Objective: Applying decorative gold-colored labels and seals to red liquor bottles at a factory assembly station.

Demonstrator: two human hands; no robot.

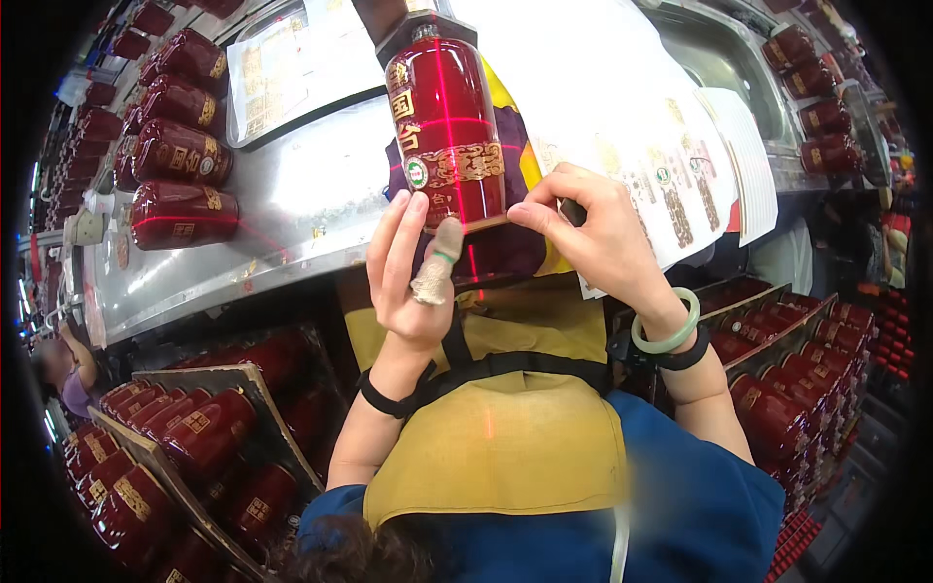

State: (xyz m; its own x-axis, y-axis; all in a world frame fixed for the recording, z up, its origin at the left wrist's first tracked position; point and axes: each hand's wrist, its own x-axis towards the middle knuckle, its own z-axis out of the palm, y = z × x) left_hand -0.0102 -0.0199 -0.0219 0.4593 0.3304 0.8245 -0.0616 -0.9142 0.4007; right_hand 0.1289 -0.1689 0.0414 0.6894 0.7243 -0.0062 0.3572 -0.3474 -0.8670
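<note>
Red liquor bottle lies at bench middle, neck away from the worker, base toward the apron, on purple-and-yellow cloth. Left hand: two fingers extended side by side, tips at the base's left corner; thumb in a pale finger cot stands apart from them by the base edge. Right hand: thumb and index brought close together at the base's right corner; can't tell if anything is pinched between.

Doing it well, my judgement: left fingers steady the bottle without rolling it, right tip works lightly along the base edge, red laser lines serve as the straightness reference, fingers off the gold band.

Edges/room: left, a strip of metal bench shows before the row of red bottles; right, label sheets come close to the right hand, so keep that wrist's green bangle off them; crated bottles sit below the bench edge, elbows best kept in
</note>
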